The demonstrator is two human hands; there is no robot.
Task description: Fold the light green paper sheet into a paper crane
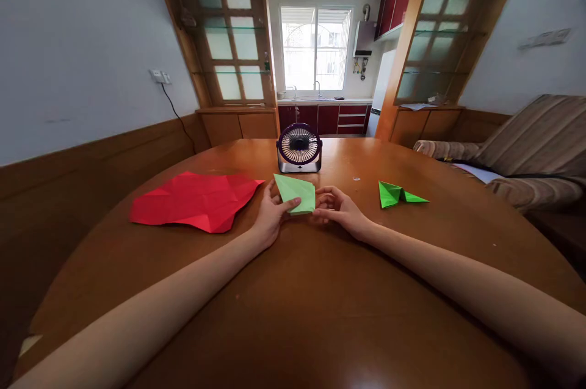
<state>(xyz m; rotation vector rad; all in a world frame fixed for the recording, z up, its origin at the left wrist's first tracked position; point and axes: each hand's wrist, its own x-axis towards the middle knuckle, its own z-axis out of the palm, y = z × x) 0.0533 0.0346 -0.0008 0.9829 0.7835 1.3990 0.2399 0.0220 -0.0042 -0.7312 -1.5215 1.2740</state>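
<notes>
Head view: both hands are pinching the pale green folded paper [296, 193] at mid-table, just in front of the small fan [299, 148]. Left hand [271, 216] is gripping its near-left edge with the thumb on top; right hand [337, 208] is closing on the near-right corner. Risk — uneven pressure likely skewing the crease, or fan airflow lifting the free flap.

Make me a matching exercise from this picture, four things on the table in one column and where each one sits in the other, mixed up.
Things:
1. crumpled red paper sheet
2. pale green folded paper
3. bright green folded paper shape
4. small dark round desk fan

Places:
A. far side of the wooden table, behind the hands
B. lying alone to the right
C. spread out to the left
D. held between the left hand and right hand

Pairs: 1-C, 2-D, 3-B, 4-A
</notes>
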